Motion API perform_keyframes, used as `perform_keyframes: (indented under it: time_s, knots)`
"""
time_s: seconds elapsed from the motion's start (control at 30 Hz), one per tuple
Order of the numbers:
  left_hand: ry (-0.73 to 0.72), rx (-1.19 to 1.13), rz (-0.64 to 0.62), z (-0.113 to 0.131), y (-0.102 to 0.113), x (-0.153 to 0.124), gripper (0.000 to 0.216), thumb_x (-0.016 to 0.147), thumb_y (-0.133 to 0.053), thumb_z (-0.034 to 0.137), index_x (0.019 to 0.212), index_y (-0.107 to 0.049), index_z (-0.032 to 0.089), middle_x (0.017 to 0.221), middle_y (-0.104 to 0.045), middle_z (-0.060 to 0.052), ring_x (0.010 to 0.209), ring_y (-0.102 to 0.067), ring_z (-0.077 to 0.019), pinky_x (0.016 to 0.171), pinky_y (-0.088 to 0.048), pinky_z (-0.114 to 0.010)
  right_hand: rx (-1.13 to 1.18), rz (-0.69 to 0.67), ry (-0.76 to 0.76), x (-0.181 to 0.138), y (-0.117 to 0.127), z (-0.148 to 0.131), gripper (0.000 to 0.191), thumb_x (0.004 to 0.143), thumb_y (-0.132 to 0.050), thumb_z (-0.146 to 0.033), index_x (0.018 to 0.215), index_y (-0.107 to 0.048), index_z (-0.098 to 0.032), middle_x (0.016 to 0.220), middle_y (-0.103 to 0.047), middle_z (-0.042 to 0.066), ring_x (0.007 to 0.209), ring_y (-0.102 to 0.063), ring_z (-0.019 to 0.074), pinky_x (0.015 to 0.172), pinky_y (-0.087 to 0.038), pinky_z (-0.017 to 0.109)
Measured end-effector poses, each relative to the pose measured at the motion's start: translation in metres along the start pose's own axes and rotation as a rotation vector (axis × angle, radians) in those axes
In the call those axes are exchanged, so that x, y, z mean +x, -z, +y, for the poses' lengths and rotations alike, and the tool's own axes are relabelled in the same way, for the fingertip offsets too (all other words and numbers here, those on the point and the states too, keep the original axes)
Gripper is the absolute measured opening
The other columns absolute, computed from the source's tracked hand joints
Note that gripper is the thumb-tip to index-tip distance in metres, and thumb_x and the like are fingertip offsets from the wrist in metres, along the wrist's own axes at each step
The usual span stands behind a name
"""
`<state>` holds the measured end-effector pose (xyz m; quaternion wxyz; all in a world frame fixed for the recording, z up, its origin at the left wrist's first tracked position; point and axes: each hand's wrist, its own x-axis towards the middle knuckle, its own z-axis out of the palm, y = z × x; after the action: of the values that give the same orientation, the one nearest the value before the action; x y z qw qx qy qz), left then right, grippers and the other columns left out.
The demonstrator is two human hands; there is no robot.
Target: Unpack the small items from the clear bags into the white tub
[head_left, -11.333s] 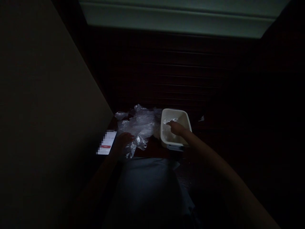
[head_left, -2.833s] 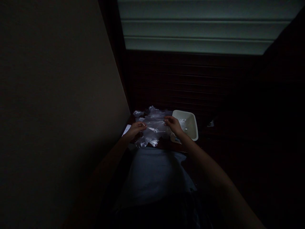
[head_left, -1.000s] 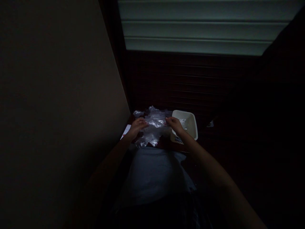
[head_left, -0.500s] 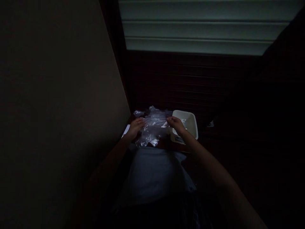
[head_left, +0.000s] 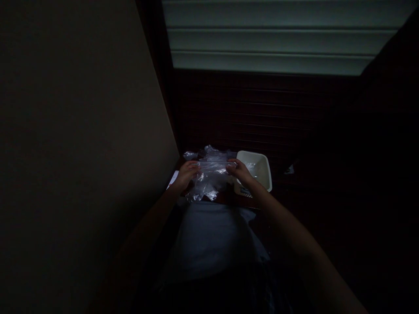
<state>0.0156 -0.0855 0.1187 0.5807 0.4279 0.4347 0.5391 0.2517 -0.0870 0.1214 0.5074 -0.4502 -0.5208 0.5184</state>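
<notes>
A clear plastic bag (head_left: 212,167) is stretched flat between my two hands, its straight upper edge running level. My left hand (head_left: 187,173) is closed on its left end, and my right hand (head_left: 241,171) grips the right end with thumb and fingers. Under and around it lies a heap of crumpled clear plastic (head_left: 205,188), glossy in the dim light. Just right of the heap, partly behind my right wrist, stands a cream-coloured plastic basin (head_left: 264,170) with some clear plastic and a small dark item inside.
A wall (head_left: 98,131) rises close on the left. Behind the dark surface are slatted dark panels (head_left: 248,104) and pale slats (head_left: 262,39) above. A white sheet-like piece (head_left: 173,179) lies by my left wrist. Grey cloth (head_left: 212,240) covers my lap.
My right fingers have shifted their hold on the bag's right end. The bag's top edge now looks straighter and tauter. My left hand has hardly moved.
</notes>
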Motion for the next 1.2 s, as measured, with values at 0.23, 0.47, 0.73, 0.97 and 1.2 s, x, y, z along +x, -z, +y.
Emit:
perform_keyframes:
  time_s: [0.23,0.47,0.73,0.97,1.2]
  knots:
    - [0.179,-0.004,-0.177,-0.005,0.002,-0.005,0.047,0.058,-0.07,0.023,0.1,-0.051,0.017,0.081,-0.062,-0.006,0.072,-0.06,-0.016,0.066,-0.045,-0.028,0.038,0.003,0.01,0.0,-0.001,-0.001,0.045,0.058,-0.064,-0.038,0.097,-0.05,-0.02,0.069,-0.052,-0.003,0.06,-0.051,0.0084,0.059,-0.045,0.026]
    - [0.111,0.025,-0.152,-0.01,0.0,-0.003,0.048,0.053,-0.071,0.018,0.096,-0.052,0.015,0.075,-0.061,-0.003,0.069,-0.06,-0.0157,0.067,-0.044,-0.029,-0.04,0.026,0.03,-0.002,0.001,-0.004,0.045,0.057,-0.063,-0.036,0.096,-0.05,-0.019,0.067,-0.053,-0.002,0.057,-0.049,0.0088,0.055,-0.042,0.025]
    - [0.059,0.047,-0.136,-0.009,-0.001,-0.002,0.049,0.052,-0.072,0.017,0.096,-0.05,0.016,0.077,-0.061,-0.002,0.065,-0.059,-0.0138,0.064,-0.044,-0.028,-0.054,0.069,0.039,0.001,0.002,0.0,0.046,0.056,-0.062,-0.032,0.099,-0.048,-0.02,0.078,-0.055,0.0,0.063,-0.052,0.0107,0.061,-0.044,0.028]
    - [0.03,0.082,-0.115,-0.011,0.0,0.0,0.048,0.053,-0.072,0.018,0.095,-0.05,0.017,0.078,-0.059,-0.001,0.065,-0.059,-0.013,0.064,-0.045,-0.027,-0.131,0.086,0.046,0.0,0.002,-0.001,0.042,0.057,-0.059,-0.028,0.097,-0.049,-0.02,0.083,-0.054,0.002,0.066,-0.051,0.0121,0.061,-0.044,0.028]
    - [0.036,0.079,-0.105,-0.006,-0.004,-0.003,0.045,0.053,-0.071,0.017,0.093,-0.05,0.018,0.082,-0.059,-0.003,0.068,-0.059,-0.0136,0.065,-0.045,-0.027,-0.426,0.081,0.229,0.004,0.003,0.008,0.038,0.063,-0.055,-0.024,0.1,-0.05,-0.018,0.098,-0.054,0.007,0.084,-0.051,0.0179,0.075,-0.042,0.033]
